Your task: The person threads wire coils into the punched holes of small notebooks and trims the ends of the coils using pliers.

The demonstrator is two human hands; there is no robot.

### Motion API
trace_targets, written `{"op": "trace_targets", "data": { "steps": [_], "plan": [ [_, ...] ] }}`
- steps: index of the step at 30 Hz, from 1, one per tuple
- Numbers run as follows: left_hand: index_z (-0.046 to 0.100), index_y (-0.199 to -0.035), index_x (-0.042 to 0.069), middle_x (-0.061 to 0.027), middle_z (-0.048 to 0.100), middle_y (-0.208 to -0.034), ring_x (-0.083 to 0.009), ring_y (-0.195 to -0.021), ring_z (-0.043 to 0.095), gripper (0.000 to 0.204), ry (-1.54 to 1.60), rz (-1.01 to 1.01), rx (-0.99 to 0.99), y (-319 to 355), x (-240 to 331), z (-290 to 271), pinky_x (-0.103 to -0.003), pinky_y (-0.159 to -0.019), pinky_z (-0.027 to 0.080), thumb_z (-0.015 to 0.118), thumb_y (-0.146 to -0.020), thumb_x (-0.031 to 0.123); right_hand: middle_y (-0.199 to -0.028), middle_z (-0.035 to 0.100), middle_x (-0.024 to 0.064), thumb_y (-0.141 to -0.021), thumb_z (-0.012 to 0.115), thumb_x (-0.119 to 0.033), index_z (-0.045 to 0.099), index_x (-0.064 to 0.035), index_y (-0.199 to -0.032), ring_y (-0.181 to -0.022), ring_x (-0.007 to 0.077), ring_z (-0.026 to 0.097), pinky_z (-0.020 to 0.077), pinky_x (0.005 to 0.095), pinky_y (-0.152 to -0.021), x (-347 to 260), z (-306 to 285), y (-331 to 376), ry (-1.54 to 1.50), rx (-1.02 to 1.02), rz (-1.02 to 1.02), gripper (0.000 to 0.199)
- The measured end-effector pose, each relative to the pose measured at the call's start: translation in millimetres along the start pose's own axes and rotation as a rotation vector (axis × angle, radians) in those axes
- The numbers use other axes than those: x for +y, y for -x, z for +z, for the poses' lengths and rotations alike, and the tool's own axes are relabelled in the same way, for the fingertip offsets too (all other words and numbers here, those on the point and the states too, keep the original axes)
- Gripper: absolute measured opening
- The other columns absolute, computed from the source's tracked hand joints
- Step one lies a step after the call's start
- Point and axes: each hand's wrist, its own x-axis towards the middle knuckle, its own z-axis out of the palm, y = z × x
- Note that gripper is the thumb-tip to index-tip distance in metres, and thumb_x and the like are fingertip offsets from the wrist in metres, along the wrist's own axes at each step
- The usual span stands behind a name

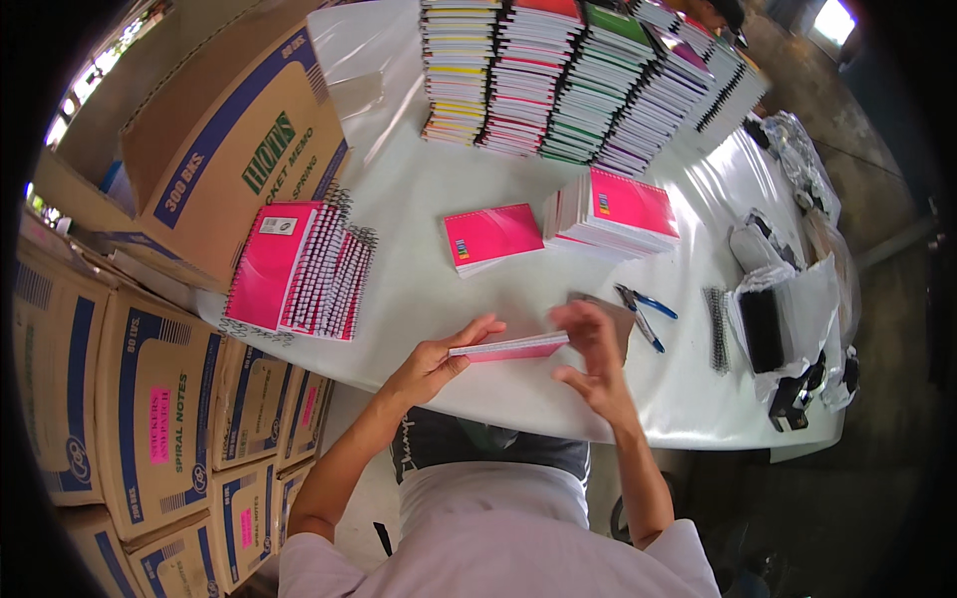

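Pale shirt (pixel 498 543) was seen nearest. Pink pad (pixel 513 350) was held edge-on above near side of bench (pixel 399 249), left end pinched by left hand (pixel 429 369); right hand (pixel 598 364) was spread beside right end, contact unclear. Level grip seemed needed, page edges best kept flush.

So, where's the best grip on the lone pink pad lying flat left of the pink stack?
Probably the left short edge of the lone pink pad, coming from the left, thumb on the cover: it lies flat with that edge free, while its right end sits close to the pink stack.
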Motion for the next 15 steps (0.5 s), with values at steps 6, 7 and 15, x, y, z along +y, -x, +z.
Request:
{"op": "trace_targets", "data": {
  "steps": [6,7,15],
  "plan": [
    [0.024,-0.156,0.005,-0.0209,0.037,-0.155,-0.0357,-0.147,0.029,0.076,-0.556,0.077,0.402,-1,12,19,-0.046,-0.118,0.027,0.065,-0.093,0.018,-0.114,0.054,0.0107,-0.091,0.057,0.010,0.044,-0.0019,-0.120,-0.108,0.0217,0.054,0.0430,0.0328,-0.096,21,51,10,-0.153,0.122,0.097,0.034],
    [0.025,-0.155,0.005,-0.0219,0.035,-0.155,-0.0383,-0.148,0.026,0.078,-0.767,0.128,0.508,-4,23,23,-0.049,-0.118,0.026,0.067,-0.092,0.022,-0.113,0.054,0.0117,-0.091,0.056,0.011,0.044,-0.0017,-0.119,-0.106,0.0224,0.055,0.0435,0.0322,-0.095,28,56,10,-0.108,0.155,0.058,0.033],
    [0.046,-0.145,0.017,-0.0069,0.064,-0.131,-0.0367,-0.111,0.065,0.056,-1.433,0.120,0.140,-32,32,59,-0.053,-0.096,0.049,0.063,-0.093,0.026,-0.109,0.060,0.0124,-0.082,0.063,0.015,0.055,-0.0001,-0.114,-0.102,0.0211,0.063,0.0512,0.0342,-0.089,-11,-9,-4,0.031,0.195,0.130,0.037]
  ]
}}
